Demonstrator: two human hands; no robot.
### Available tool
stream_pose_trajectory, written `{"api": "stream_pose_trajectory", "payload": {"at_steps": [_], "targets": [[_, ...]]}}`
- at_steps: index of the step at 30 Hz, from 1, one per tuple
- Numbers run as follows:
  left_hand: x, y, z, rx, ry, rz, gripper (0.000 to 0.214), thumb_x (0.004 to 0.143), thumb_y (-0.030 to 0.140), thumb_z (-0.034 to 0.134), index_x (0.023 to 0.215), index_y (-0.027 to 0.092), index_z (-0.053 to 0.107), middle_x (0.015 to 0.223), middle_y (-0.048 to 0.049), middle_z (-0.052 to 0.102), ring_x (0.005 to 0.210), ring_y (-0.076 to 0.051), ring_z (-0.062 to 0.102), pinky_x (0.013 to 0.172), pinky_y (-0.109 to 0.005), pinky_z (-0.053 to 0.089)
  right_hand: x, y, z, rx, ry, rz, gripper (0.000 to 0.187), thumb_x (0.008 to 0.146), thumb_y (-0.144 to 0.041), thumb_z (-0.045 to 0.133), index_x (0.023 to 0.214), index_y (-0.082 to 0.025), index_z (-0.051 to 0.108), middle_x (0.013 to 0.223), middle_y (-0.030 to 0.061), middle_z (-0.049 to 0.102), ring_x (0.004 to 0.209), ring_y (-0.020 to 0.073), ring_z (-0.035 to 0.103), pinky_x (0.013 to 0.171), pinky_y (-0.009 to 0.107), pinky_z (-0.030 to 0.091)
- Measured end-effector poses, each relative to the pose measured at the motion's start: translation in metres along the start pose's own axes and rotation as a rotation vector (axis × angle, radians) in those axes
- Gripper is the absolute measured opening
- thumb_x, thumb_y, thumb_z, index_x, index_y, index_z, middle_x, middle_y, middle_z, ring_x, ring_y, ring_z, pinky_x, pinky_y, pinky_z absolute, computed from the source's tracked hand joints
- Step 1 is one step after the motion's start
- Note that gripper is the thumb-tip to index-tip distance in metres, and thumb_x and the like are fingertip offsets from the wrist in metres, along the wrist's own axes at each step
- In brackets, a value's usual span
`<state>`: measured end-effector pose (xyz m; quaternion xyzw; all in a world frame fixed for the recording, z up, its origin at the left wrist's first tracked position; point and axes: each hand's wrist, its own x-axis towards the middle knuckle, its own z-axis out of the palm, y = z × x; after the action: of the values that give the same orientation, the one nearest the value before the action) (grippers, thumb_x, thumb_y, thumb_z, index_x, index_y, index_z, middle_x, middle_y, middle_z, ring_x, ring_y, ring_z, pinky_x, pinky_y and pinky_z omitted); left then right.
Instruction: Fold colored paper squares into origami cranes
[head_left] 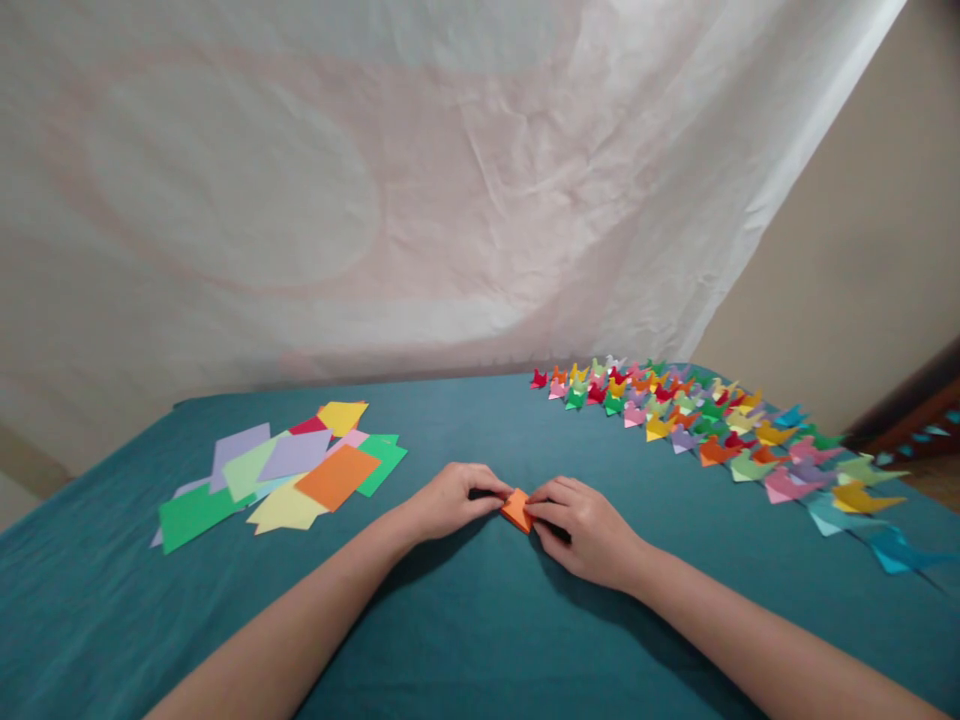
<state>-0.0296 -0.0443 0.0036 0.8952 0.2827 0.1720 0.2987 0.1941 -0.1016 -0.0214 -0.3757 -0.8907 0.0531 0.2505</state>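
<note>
A small folded piece of orange paper (517, 511) is at the middle of the table, between my two hands. My left hand (459, 497) pinches its left edge with thumb and forefinger. From the other side, my right hand (583, 527) has its fingertips closed on the right edge. The paper is compact, with several layers and creases showing; its exact folded form is too small to make out. Both forearms reach in from the bottom of the view.
Loose coloured paper sheets (296, 455) overlap in a spread pile on the left. Rows of folded paper birds (716, 450) in many colours stand along the right side. A teal cloth (450, 620) covers the table, and a pale hanging sheet (420, 200) rises behind it.
</note>
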Motion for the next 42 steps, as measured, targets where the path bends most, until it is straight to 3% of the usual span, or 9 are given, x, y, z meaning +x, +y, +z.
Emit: {"api": "stream_pose_trajectory", "payload": {"at_steps": [5, 17, 33, 42], "targets": [[0.002, -0.010, 0.010, -0.078, 0.067, -0.029, 0.020, 0.085, 0.023, 0.056, 0.100, 0.019, 0.069, 0.093, -0.0046, 0.068, 0.087, -0.014, 0.061, 0.080, -0.023, 0.045, 0.001, 0.004, 0.003, 0.033, 0.028, -0.003, 0.021, 0.080, -0.012, 0.053, 0.096, -0.020, 0.064, 0.095, 0.0052, 0.064, 0.085, 0.0177, 0.055, 0.077, 0.031, 0.045], [0.003, -0.008, 0.008, -0.166, 0.075, -0.055, 0.019, 0.080, 0.020, 0.061, 0.097, 0.019, 0.070, 0.090, -0.0035, 0.068, 0.084, -0.014, 0.062, 0.079, -0.022, 0.045, 0.002, 0.001, -0.003, 0.095, 0.037, 0.005, 0.036, 0.074, -0.010, 0.056, 0.106, -0.023, 0.063, 0.104, 0.0042, 0.064, 0.089, 0.0186, 0.055, 0.080, 0.034, 0.045], [0.002, -0.010, 0.007, -0.171, 0.066, -0.043, 0.019, 0.082, 0.022, 0.060, 0.097, 0.018, 0.070, 0.089, -0.0041, 0.068, 0.084, -0.014, 0.061, 0.079, -0.023, 0.044, 0.005, 0.005, 0.007, 0.153, 0.094, 0.090, 0.021, 0.086, -0.021, 0.053, 0.101, -0.026, 0.067, 0.095, 0.0031, 0.066, 0.083, 0.0170, 0.057, 0.077, 0.033, 0.045], [0.002, -0.014, 0.007, -0.183, 0.052, -0.010, 0.020, 0.083, 0.027, 0.060, 0.098, 0.019, 0.069, 0.091, -0.0039, 0.068, 0.084, -0.014, 0.061, 0.079, -0.023, 0.044, 0.009, 0.010, 0.013, 0.186, 0.134, 0.174, 0.018, 0.086, -0.019, 0.053, 0.094, -0.024, 0.068, 0.090, 0.0028, 0.065, 0.082, 0.0161, 0.058, 0.076, 0.030, 0.047]]}}
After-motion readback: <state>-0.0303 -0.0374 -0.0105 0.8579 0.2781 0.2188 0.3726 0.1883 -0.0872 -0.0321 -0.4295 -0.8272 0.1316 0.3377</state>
